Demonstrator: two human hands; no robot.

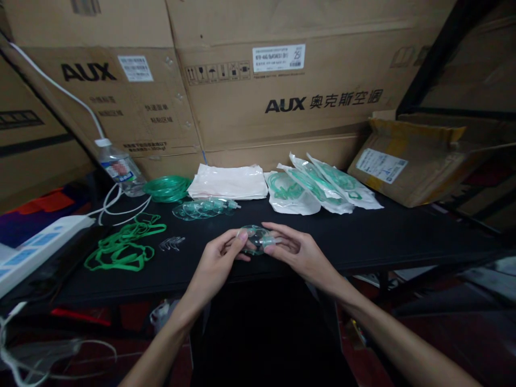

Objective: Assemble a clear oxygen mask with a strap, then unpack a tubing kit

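A clear, green-tinted oxygen mask (257, 240) is held between both hands above the table's front edge. My left hand (226, 252) closes on its rounded side, thumb on top. My right hand (296, 250) pinches the connector end, which points to the right. Just behind lie several similar clear masks (205, 208), stacked in a row. Left of the hands are a few small clear bent strips (172, 244) and a tangle of green elastic straps (121, 247). A coil of green tubing (167, 188) rests farther back.
White flat pouches (228, 181) lie at the back, beside sealed packs with green tubing (292, 193). A plastic bottle (121, 169) and a white power strip (44, 247) are at left. An opened cardboard box (411, 161) stands right. Large cartons (282, 129) wall off the back.
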